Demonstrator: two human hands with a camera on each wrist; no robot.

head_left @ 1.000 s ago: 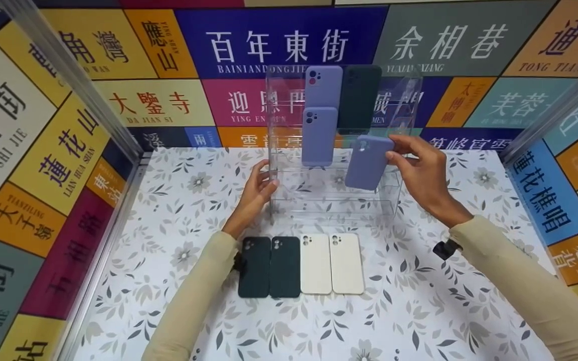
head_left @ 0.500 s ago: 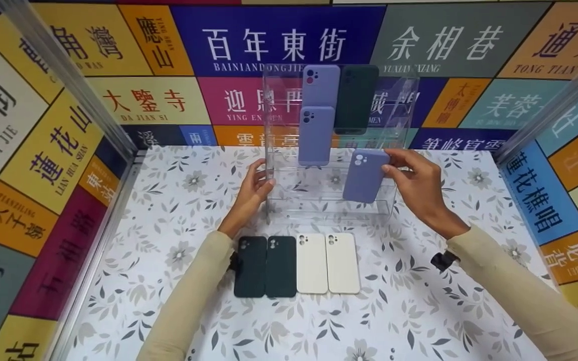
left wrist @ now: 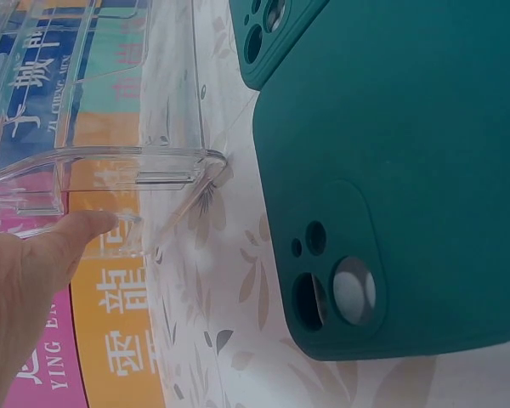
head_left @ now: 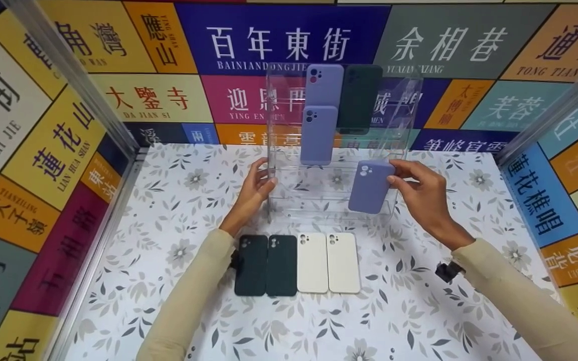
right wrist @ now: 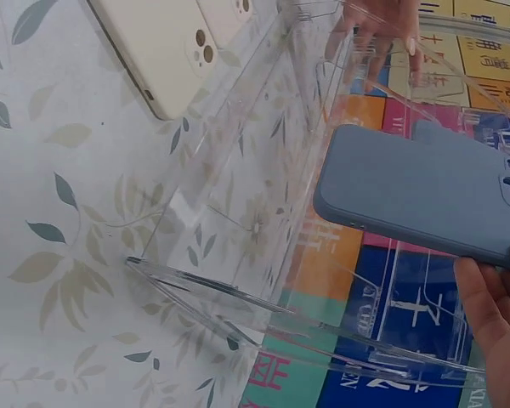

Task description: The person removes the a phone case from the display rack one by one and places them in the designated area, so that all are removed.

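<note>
In the head view, my right hand (head_left: 422, 188) pinches a purple phone case (head_left: 371, 188) by its upper right edge. The case leans a little, in front of the lower right of a clear acrylic stand (head_left: 403, 108). My left hand (head_left: 255, 190) grips the stand's left side, thumb to the front. Standing in the stand are an upper purple case (head_left: 324, 82), a lower purple case (head_left: 318, 135) and a dark green case (head_left: 360, 100). The right wrist view shows the held case (right wrist: 416, 191) with fingertips at its edge; whether it touches the stand I cannot tell.
Two dark green cases (head_left: 267, 265) and two cream cases (head_left: 328, 263) lie in a row on the floral tabletop (head_left: 168, 301), in front of the stand. Printed sign panels (head_left: 284, 40) wall the back and sides, with clear posts (head_left: 68, 65) at the corners.
My right hand has brought the purple case down, from in front of the stand's middle to its lower right. The left hand stays on the stand's side.
</note>
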